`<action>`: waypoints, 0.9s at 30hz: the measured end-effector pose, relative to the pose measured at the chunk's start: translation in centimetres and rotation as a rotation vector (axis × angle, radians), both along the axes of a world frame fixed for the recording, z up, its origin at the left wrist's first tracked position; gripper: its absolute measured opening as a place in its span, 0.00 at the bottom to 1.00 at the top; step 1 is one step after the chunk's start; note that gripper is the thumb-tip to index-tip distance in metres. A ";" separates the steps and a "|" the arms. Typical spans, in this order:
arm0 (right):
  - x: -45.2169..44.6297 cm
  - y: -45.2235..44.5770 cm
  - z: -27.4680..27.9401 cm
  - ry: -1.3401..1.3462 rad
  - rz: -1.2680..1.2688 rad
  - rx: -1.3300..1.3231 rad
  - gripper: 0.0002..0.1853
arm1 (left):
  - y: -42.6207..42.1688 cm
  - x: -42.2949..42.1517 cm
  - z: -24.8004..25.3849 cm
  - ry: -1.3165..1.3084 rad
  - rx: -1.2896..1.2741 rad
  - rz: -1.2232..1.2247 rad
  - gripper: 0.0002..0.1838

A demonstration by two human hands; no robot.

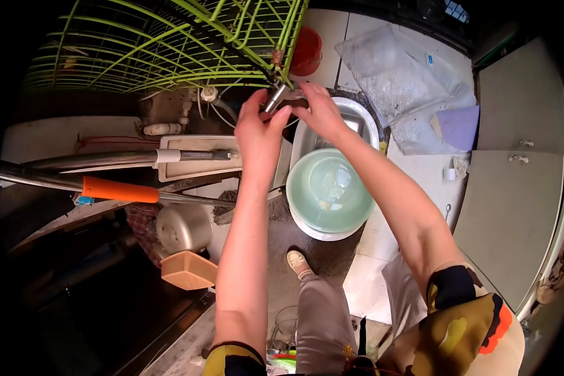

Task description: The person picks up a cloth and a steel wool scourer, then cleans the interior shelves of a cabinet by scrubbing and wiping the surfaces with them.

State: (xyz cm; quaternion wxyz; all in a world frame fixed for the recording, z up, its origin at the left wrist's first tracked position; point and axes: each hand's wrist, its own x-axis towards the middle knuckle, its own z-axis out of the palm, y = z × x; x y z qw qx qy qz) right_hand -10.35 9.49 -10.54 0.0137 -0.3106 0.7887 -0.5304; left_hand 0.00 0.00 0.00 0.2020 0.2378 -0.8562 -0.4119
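Pole: on our far left, a metal pole with an orange sleeve slants across;
Rack: we see a green wire rack above it;
Pot: a dull metal pot lies below, beside a tan basket;
Left hand: our left hand curls, thumb and fingers on either side of the fitting; we cannot tell whether they pinch it;
Fitting: the shiny metal fitting sits between our hands, just below the rack's corner;
Right hand: our right hand bends its fingers at the fitting's right side; we cannot tell its grip;
Basin: a pale green basin lies below;
Cupboard: grey doors stand far right
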 end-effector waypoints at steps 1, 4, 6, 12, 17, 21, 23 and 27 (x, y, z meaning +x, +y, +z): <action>-0.7 -0.4 0.4 -0.148 0.056 0.081 0.25 | 0.0 -0.6 -0.2 -0.034 -0.073 -0.002 0.24; -0.7 -0.3 1.8 -0.204 0.112 0.124 0.20 | -0.4 -0.8 0.9 -0.032 0.046 -0.012 0.18; 0.0 0.7 1.2 -0.135 0.119 0.099 0.21 | 0.1 -0.3 0.7 0.015 0.224 0.030 0.15; 2.6 2.8 0.2 -0.014 -0.139 0.078 0.31 | 0.5 -0.2 -0.7 0.031 0.297 0.054 0.15; 11.1 11.4 -5.9 -0.291 -0.101 0.122 0.19 | 0.3 -0.4 -0.4 0.051 0.158 0.084 0.15; 19.1 25.2 -6.8 -0.530 -0.060 0.281 0.15 | -0.1 -0.3 -1.1 0.067 0.266 0.063 0.15; 21.1 31.5 -5.0 -0.700 -0.152 0.387 0.14 | -1.0 -0.2 -1.5 0.032 0.278 0.018 0.16; 21.6 43.3 -1.0 -0.703 -0.291 0.604 0.12 | -0.7 0.5 0.2 -0.169 0.202 -0.008 0.24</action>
